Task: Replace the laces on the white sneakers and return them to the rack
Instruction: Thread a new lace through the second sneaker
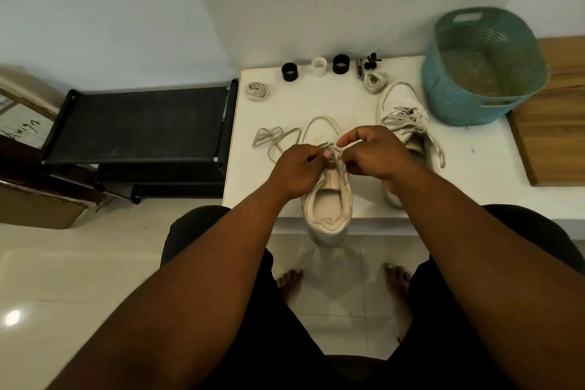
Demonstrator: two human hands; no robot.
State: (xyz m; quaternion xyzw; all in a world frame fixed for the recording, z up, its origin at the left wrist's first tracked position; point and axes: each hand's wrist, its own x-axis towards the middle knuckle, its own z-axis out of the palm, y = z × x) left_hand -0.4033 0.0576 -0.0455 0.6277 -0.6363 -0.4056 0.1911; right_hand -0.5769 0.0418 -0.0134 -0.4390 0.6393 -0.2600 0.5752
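A white sneaker (327, 204) lies on the white table (474, 174), heel toward me and hanging over the near edge. My left hand (294, 172) and my right hand (372, 152) meet over its eyelets, each pinching the grey lace (327, 146) threaded there. The lace's loose end (272, 138) trails left across the table. The second white sneaker (403, 115) sits to the right with loose laces, partly hidden by my right hand. One coiled lace (257, 90) lies at the far left of the table, another bundle (374, 82) near the far edge.
A black shoe rack (139, 123) stands left of the table. A teal plastic basket (484, 66) sits at the table's far right, beside a wooden surface (557, 111). Two black rings (289, 71) (341, 64) and a white ring (319, 66) line the back edge. My bare feet are below.
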